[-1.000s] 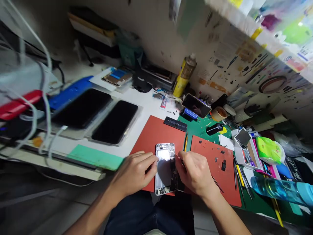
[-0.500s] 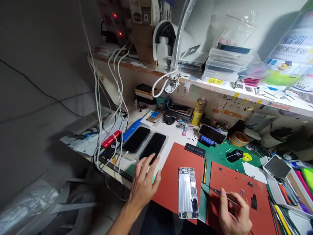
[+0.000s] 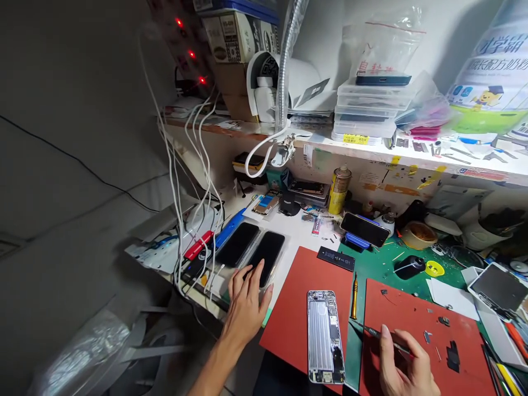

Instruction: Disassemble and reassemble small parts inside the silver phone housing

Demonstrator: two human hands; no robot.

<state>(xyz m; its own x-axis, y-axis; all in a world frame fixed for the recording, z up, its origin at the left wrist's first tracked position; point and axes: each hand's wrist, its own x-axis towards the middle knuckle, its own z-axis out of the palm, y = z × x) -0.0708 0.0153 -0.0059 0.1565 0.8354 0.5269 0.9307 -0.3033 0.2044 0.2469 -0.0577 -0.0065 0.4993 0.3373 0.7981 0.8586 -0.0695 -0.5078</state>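
Note:
My left hand (image 3: 246, 308) has its fingers spread at the lower end of a black phone screen (image 3: 270, 250), which lies in a clear plastic tray. Whether the fingertips touch the screen I cannot tell. A second black phone screen (image 3: 239, 243) lies beside it on the left. Dark pointed tweezers (image 3: 371, 331) are gripped in my right hand (image 3: 406, 363), their tips directed left. Between the hands an opened phone housing (image 3: 322, 335) with its bare silver interior rests on a red mat (image 3: 284, 319). A black phone battery (image 3: 336, 258) lies above it.
An orange-handled screwdriver (image 3: 355, 297) lies between the red mats. Small parts sit on the right-hand mat (image 3: 408, 308). A phone leans on a blue stand (image 3: 358, 241). White cables (image 3: 210, 190) hang at the left, and a shelf (image 3: 371, 151) overhangs the bench.
The view has shifted, so the bench sits a little lower and farther right. My left fingers have come nearer the right black screen. My right hand still holds the tweezers.

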